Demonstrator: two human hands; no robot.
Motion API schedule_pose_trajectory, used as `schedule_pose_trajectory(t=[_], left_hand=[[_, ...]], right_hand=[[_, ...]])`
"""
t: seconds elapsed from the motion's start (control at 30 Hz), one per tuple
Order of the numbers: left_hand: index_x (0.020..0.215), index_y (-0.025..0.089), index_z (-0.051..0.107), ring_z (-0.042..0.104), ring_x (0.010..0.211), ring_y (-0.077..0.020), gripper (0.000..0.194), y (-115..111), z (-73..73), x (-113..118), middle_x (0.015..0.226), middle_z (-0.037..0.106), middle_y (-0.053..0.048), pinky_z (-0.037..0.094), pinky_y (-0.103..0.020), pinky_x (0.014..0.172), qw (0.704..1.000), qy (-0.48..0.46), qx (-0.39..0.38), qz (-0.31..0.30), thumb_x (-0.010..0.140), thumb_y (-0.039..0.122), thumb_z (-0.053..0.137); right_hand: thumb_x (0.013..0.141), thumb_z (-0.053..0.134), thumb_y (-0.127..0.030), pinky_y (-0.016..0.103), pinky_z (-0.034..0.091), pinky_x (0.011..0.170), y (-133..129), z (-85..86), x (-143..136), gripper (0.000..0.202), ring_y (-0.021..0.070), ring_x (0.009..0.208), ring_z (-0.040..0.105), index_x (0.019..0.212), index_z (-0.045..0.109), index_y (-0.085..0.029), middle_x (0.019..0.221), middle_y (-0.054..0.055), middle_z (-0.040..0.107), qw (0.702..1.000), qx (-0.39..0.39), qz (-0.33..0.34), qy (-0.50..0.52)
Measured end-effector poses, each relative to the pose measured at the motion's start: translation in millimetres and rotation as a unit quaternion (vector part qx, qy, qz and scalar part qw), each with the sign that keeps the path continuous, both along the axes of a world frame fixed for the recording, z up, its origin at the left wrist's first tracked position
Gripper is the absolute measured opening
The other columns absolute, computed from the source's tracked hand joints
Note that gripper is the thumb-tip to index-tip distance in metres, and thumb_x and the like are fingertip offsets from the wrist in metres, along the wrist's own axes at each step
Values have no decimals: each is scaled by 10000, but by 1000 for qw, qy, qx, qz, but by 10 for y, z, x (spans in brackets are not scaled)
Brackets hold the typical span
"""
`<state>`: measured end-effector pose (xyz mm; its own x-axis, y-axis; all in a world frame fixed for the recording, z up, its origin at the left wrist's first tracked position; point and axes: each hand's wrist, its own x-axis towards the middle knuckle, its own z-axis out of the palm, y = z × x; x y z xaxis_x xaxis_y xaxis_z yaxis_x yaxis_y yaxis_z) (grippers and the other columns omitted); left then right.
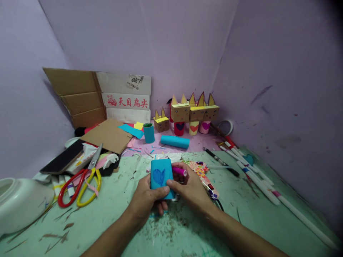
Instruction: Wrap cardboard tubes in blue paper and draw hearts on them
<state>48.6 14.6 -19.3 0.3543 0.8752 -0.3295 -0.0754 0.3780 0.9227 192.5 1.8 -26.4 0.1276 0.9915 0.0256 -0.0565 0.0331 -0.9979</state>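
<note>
Both hands hold a blue paper piece [161, 165], with a darker blue heart drawn on its front, above the middle of the table. My left hand [148, 196] grips its lower left side, thumb across the front and fingers behind. At the right edge, the thumb of my right hand [191, 185] presses on the paper. A magenta marker [180, 171] sticks out between that hand's fingers. The back of the blue piece is hidden. Beyond the hands a blue paper roll [175, 141] lies on its side, and a blue tube [149, 133] stands upright.
Cardboard figures with pointed ears [180, 113] stand at the back. Scissors [92, 167], a dark phone [62, 157] and a white pot [24, 207] are at left. A black pen [221, 161] and several markers [258, 182] lie at right. Folded cardboard [125, 80] leans on the wall.
</note>
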Motion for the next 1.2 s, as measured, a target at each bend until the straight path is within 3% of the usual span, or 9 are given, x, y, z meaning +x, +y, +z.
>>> schedule_pose_trajectory(t=[0.13, 0.3, 0.47, 0.63, 0.77, 1.03, 1.2], left_hand=[[813, 155, 520, 495, 312, -103, 379, 1, 6, 19, 442, 597, 21, 362, -168, 289, 1000, 9, -6, 21, 567, 325, 753], [746, 175, 490, 447, 271, -91, 271, 5, -13, 33, 376, 577, 10, 327, -159, 288, 999, 35, 10, 22, 609, 307, 682], [762, 175, 491, 453, 266, -106, 264, 7, -22, 35, 351, 555, 24, 326, -168, 277, 998, 38, 27, 29, 594, 282, 665], [839, 156, 508, 502, 309, -121, 359, -9, -19, 42, 397, 568, 40, 360, -178, 282, 999, 17, 38, 29, 568, 280, 707], [840, 148, 512, 510, 311, -119, 343, -9, -26, 54, 396, 579, 27, 376, -177, 289, 999, 22, 37, 24, 587, 283, 701], [829, 150, 525, 508, 302, -118, 277, -8, -67, 48, 398, 591, 17, 386, -178, 290, 999, 18, 40, 19, 624, 247, 685], [829, 155, 528, 521, 317, -124, 270, -7, -77, 37, 406, 597, 14, 397, -178, 290, 999, 7, 42, 17, 620, 227, 684]], right_hand=[[673, 733, -310, 312, 541, 612, 63, -12, 87, 335, 171, 648, 652, 963, 617, -190, 773, 23, 702, 998, 21, -66, 4], [739, 684, -456, 277, 509, 550, 82, 113, 216, 358, 138, 551, 598, 937, 648, -160, 643, 9, 672, 986, 81, -132, 67], [781, 657, -425, 254, 458, 479, -17, 174, 187, 266, 124, 486, 545, 826, 679, -163, 539, -14, 613, 983, 144, -113, 5], [812, 638, -341, 258, 475, 516, -62, 68, 155, 174, 128, 530, 578, 873, 666, -181, 620, -8, 632, 971, 209, -92, -67], [795, 646, -306, 262, 472, 514, -34, 19, 163, 145, 135, 547, 593, 867, 649, -180, 683, 6, 641, 966, 218, -90, -108], [783, 644, -346, 246, 431, 474, -14, 60, 161, 170, 109, 450, 512, 804, 631, -178, 533, -45, 570, 980, 171, -95, -23], [760, 675, -365, 235, 449, 496, 1, 14, 183, 199, 111, 473, 535, 841, 632, -188, 524, -53, 585, 987, 141, -46, 65]])
